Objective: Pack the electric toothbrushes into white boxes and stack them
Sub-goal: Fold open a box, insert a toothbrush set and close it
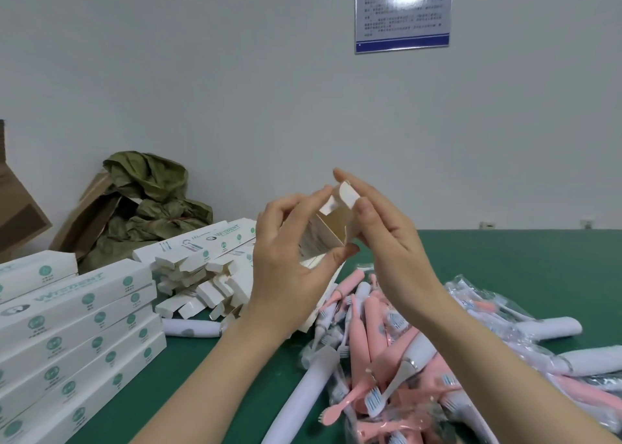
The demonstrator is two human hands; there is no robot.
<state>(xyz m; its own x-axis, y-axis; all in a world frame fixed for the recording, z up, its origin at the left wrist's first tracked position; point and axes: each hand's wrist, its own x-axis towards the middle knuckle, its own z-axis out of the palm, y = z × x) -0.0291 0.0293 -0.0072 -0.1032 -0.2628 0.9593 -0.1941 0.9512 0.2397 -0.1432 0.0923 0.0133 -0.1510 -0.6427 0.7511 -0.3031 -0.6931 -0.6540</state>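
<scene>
- Pink and white toothbrushes (373, 326) lie heaped on the green tabletop (505, 262), with stacked white boxes (77, 326) to the left.
- Above them, the left hand (289, 262) grips an open box (328, 233), and the right hand (390, 241) fingers pinch its flap.
- Behind is a pale wall (235, 90) with a blue notice (402, 9).

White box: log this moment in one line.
left hand grips white box | right hand pinches open end flap | toothbrushes loose on table
</scene>
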